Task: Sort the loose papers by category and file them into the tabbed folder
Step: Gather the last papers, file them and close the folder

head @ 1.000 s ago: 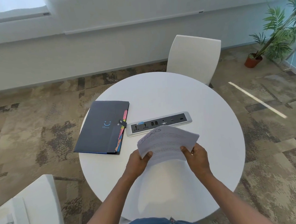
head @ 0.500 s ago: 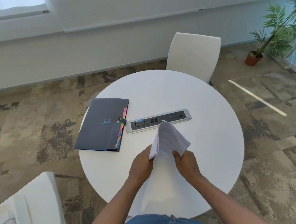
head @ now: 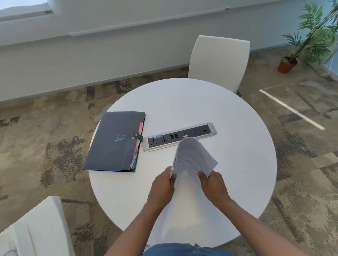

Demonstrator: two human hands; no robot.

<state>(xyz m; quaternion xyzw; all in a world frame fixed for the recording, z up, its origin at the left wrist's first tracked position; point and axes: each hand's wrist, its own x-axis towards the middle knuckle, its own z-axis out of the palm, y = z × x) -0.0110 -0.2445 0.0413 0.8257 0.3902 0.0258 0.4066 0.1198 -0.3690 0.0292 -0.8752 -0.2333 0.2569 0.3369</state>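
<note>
A stack of white printed papers (head: 191,158) stands bent into an arch above the round white table (head: 234,163). My left hand (head: 163,187) grips its near left corner and my right hand (head: 212,184) grips its near right corner. The dark blue tabbed folder (head: 114,142) lies closed on the table's left side, strap buttoned, with coloured tabs showing along its right edge. The folder is well clear of both hands.
A silver power and socket strip (head: 201,131) is set into the table just beyond the papers. A white chair (head: 219,62) stands at the far side and another white chair (head: 32,233) at the near left. A potted plant (head: 290,62) sits far right on the carpet.
The papers went from spread flat between my hands to bent upward into a narrow arch. Both hands moved closer together.
</note>
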